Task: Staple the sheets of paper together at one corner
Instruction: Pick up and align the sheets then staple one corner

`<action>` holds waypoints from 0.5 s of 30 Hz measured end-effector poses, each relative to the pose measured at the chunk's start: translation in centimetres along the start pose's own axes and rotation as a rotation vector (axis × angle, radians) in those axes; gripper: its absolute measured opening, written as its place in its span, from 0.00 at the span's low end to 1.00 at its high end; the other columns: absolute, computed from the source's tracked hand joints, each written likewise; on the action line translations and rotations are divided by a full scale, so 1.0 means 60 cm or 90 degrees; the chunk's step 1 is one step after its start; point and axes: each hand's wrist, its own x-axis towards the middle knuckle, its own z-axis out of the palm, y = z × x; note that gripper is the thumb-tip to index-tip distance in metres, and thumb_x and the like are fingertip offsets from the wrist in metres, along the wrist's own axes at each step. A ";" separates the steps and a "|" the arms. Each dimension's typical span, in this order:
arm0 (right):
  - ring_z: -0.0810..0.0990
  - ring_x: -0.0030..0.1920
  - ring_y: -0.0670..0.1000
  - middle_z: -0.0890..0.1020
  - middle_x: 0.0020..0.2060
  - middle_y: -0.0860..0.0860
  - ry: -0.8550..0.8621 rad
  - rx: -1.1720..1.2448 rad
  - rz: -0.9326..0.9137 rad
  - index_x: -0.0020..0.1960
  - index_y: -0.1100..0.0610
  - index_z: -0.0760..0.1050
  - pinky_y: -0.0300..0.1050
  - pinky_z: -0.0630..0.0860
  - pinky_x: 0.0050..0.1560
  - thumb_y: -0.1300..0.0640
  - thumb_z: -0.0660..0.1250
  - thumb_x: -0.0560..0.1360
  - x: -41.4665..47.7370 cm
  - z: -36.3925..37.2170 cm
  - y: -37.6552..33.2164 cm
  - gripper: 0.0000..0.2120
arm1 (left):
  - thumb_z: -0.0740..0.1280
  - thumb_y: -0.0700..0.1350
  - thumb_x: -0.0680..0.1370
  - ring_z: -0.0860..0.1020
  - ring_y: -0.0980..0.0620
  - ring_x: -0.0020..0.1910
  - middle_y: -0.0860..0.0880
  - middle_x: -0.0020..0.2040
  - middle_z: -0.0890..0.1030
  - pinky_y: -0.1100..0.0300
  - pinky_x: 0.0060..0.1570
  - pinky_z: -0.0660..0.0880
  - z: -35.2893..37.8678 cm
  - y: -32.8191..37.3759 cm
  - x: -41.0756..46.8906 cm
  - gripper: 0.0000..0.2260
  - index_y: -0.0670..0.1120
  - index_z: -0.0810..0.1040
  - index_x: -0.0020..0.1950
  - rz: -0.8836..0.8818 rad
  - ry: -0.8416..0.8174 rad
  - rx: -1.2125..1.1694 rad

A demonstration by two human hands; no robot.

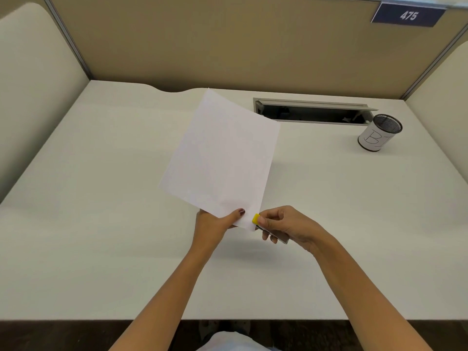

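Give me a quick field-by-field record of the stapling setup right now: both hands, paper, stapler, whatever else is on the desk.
left hand: pinches the near edge of the sheets of paper, thumb on top
right hand: grips the stapler, thumb on its yellow tip
stapler position: at the near right corner of the sheets
sheets: held up off the desk, tilted
staple: none visible
other items: mesh pen cup at far right, apparently empty; open cable tray at the back
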 end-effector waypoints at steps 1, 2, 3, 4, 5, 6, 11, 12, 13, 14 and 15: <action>0.74 0.28 0.48 0.83 0.30 0.46 0.001 0.001 0.004 0.49 0.62 0.82 0.35 0.67 0.28 0.47 0.69 0.73 0.000 0.000 0.000 0.18 | 0.76 0.38 0.69 0.82 0.54 0.49 0.52 0.49 0.82 0.60 0.40 0.81 0.001 0.001 -0.001 0.18 0.57 0.76 0.50 0.003 0.001 0.000; 0.74 0.28 0.48 0.83 0.30 0.47 0.002 -0.001 0.007 0.49 0.62 0.82 0.36 0.66 0.28 0.45 0.69 0.71 0.000 0.001 -0.001 0.19 | 0.76 0.38 0.69 0.82 0.54 0.49 0.53 0.49 0.82 0.59 0.40 0.81 0.001 0.001 -0.002 0.18 0.57 0.76 0.50 0.004 0.003 0.000; 0.74 0.29 0.49 0.83 0.31 0.49 0.000 -0.007 0.008 0.48 0.61 0.82 0.36 0.66 0.28 0.43 0.70 0.69 0.000 0.001 0.000 0.21 | 0.76 0.38 0.68 0.82 0.53 0.49 0.52 0.49 0.82 0.59 0.40 0.81 0.001 0.001 -0.002 0.18 0.56 0.76 0.52 0.004 0.004 0.003; 0.74 0.29 0.50 0.82 0.32 0.51 -0.001 -0.015 0.009 0.47 0.60 0.83 0.37 0.65 0.28 0.41 0.70 0.67 0.001 0.002 0.000 0.22 | 0.76 0.39 0.68 0.82 0.53 0.49 0.51 0.50 0.83 0.59 0.40 0.81 0.001 0.000 -0.002 0.19 0.54 0.76 0.54 0.005 0.006 0.006; 0.73 0.30 0.50 0.82 0.33 0.53 -0.004 -0.021 0.009 0.46 0.60 0.83 0.37 0.65 0.29 0.40 0.70 0.65 0.001 0.003 0.000 0.23 | 0.76 0.39 0.68 0.82 0.52 0.49 0.49 0.50 0.83 0.59 0.40 0.81 0.001 0.000 -0.002 0.19 0.52 0.76 0.55 0.004 0.006 0.008; 0.73 0.30 0.51 0.82 0.34 0.54 -0.005 -0.025 0.010 0.46 0.61 0.82 0.38 0.64 0.29 0.39 0.70 0.65 0.001 0.004 0.000 0.25 | 0.76 0.39 0.68 0.82 0.51 0.49 0.48 0.50 0.83 0.58 0.40 0.81 0.001 -0.002 -0.002 0.18 0.52 0.77 0.54 0.002 0.006 0.008; 0.73 0.30 0.51 0.81 0.34 0.54 -0.009 -0.022 0.016 0.46 0.64 0.81 0.42 0.63 0.30 0.39 0.70 0.64 0.005 0.007 0.000 0.28 | 0.76 0.39 0.68 0.83 0.49 0.48 0.47 0.49 0.84 0.56 0.41 0.82 0.002 -0.003 -0.002 0.16 0.54 0.78 0.50 -0.007 0.002 0.007; 0.73 0.30 0.52 0.81 0.33 0.54 -0.008 -0.020 0.018 0.46 0.64 0.81 0.42 0.63 0.30 0.39 0.70 0.64 0.005 0.008 0.001 0.28 | 0.76 0.39 0.68 0.83 0.49 0.49 0.47 0.50 0.84 0.56 0.41 0.82 0.001 -0.004 -0.002 0.17 0.52 0.78 0.52 -0.011 0.004 0.005; 0.73 0.30 0.52 0.81 0.33 0.54 -0.007 -0.019 0.020 0.46 0.64 0.81 0.42 0.62 0.31 0.39 0.70 0.64 0.006 0.009 0.001 0.27 | 0.76 0.39 0.68 0.82 0.49 0.50 0.46 0.51 0.83 0.57 0.41 0.82 0.001 -0.005 -0.002 0.18 0.49 0.78 0.56 -0.014 0.005 0.005; 0.73 0.30 0.52 0.81 0.33 0.54 -0.006 -0.017 0.022 0.46 0.64 0.81 0.43 0.62 0.31 0.39 0.70 0.64 0.007 0.010 0.002 0.27 | 0.76 0.39 0.68 0.82 0.49 0.50 0.46 0.52 0.83 0.57 0.41 0.81 0.001 -0.006 -0.002 0.20 0.46 0.77 0.58 -0.015 0.006 0.006; 0.73 0.30 0.52 0.82 0.34 0.55 -0.006 -0.015 0.023 0.46 0.63 0.81 0.44 0.63 0.33 0.38 0.71 0.64 0.008 0.010 0.002 0.27 | 0.76 0.40 0.68 0.82 0.48 0.51 0.46 0.53 0.83 0.58 0.40 0.81 0.000 -0.007 -0.001 0.22 0.45 0.77 0.60 -0.014 0.005 0.008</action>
